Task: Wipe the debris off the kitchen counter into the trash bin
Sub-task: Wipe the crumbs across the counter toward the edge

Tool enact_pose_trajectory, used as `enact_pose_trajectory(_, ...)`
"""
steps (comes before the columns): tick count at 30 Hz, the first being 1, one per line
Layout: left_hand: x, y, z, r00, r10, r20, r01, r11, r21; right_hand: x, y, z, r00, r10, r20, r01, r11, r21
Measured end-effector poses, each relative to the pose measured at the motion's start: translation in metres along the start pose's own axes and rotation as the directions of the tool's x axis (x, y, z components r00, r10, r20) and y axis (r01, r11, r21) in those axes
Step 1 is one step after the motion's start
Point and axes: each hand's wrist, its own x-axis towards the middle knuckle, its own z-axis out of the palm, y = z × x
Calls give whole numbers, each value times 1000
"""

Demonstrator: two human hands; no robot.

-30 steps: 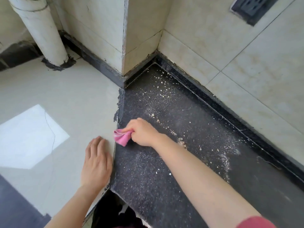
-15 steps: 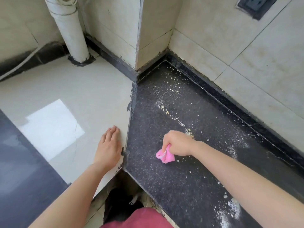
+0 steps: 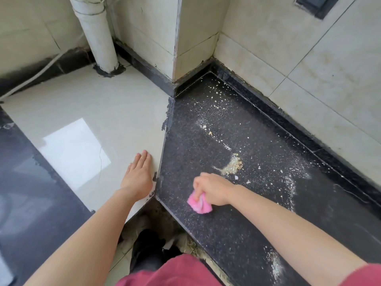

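Observation:
A black speckled counter point(image 3: 257, 213) runs along the tiled wall, strewn with pale crumbs. A small heap of debris point(image 3: 233, 166) lies just beyond my right hand point(image 3: 214, 189), and more crumbs point(image 3: 214, 100) are scattered toward the far corner. My right hand grips a bunched pink cloth point(image 3: 199, 204) pressed on the counter near its front edge. Fingers together, my left hand point(image 3: 138, 176) lies flat on the cream tiled surface point(image 3: 92, 112) beside the counter's left edge, holding nothing. No trash bin is in view.
A white pipe point(image 3: 99, 36) rises from the cream surface at the back left. Tiled walls meet at a protruding corner point(image 3: 177, 38) behind the counter. A dark wall outlet point(image 3: 315, 5) sits top right. White powder streaks point(image 3: 290, 188) mark the counter's right side.
My right hand has dragged the pink cloth from the counter's left edge toward the front edge, leaving a swept heap of crumbs behind it. The left hand stays flat on the cream surface.

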Motion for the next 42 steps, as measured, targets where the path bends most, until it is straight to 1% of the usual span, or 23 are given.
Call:
enact_pose_trajectory(2,-2,9,-3,999,-33,26,32,999,36,-27,17,1,995,55,84,-49,996,-70)
enact_pose_trajectory(3,-3,12,-5,998,-49,33,47,997,64,-39,25,-2,991,94,100,-87,994,-67)
enact_pose_trajectory(5,-2,21,-9,995,-86,42,80,988,129,-56,39,-11,985,154,79,-159,986,54)
enact_pose_trajectory(6,-1,25,-11,992,-111,51,102,982,161,-59,44,-16,985,168,35,-172,973,154)
enact_pose_trajectory(8,4,38,-20,985,-161,62,144,964,224,-60,53,-31,972,205,-114,-153,922,356)
enact_pose_trajectory(10,13,52,-32,975,-209,74,181,944,275,-55,60,-52,937,254,-239,-110,864,491)
enact_pose_trajectory(12,27,64,-43,974,-223,44,204,943,263,-44,65,-77,907,279,-315,-61,828,558)
enact_pose_trajectory(14,45,69,-44,983,-171,-59,180,964,198,-30,69,-99,878,296,-376,-37,825,563)
enact_pose_trajectory(16,65,72,-42,978,-87,-190,109,988,106,-12,74,-118,846,311,-434,-46,852,521)
enact_pose_trajectory(18,94,77,-44,961,-34,-274,41,999,22,13,82,-140,819,349,-456,-76,853,516)
enact_pose_trajectory(20,123,83,-49,958,-37,-283,30,999,-29,39,90,-161,807,359,-469,-93,862,499)
enact_pose_trajectory(22,155,84,-51,958,-55,-280,37,997,-69,70,100,-179,797,341,-498,-113,894,433)
enact_pose_trajectory(24,178,81,-49,952,-92,-291,59,991,-120,97,103,-191,797,278,-536,-97,935,341)
enact_pose_trajectory(26,193,78,-46,934,-135,-332,89,985,-151,120,102,-201,798,205,-567,-71,966,249)
enact_pose_trajectory(29,200,76,-41,894,-146,-424,104,987,-121,154,97,-219,785,32,-618,-8,999,42)
enact_pose_trajectory(32,204,74,-38,892,-151,-426,111,987,-117,187,94,-229,748,-145,-648,42,984,-172)
enact_pose_trajectory(34,206,72,-37,887,-156,-435,119,987,-111,204,96,-225,731,-212,-648,54,966,-254)
enact_pose_trajectory(36,208,72,-38,880,-164,-445,121,985,-125,209,102,-216,751,-247,-613,56,948,-313)
enact_pose_trajectory(37,207,71,-37,882,-166,-441,121,984,-127,205,105,-213,777,-260,-574,72,942,-328)
enact_pose_trajectory(39,206,71,-38,888,-161,-431,120,985,-122,189,117,-207,806,-312,-503,136,925,-355)
enact_pose_trajectory(40,205,71,-38,889,-160,-428,119,985,-122,177,121,-206,829,-334,-449,167,913,-371)
enact_pose_trajectory(41,205,71,-38,889,-163,-427,120,985,-127,161,122,-206,871,-342,-354,194,899,-393)
enact_pose_trajectory(42,204,72,-39,890,-166,-426,121,984,-131,146,124,-207,918,-327,-225,216,886,-410)
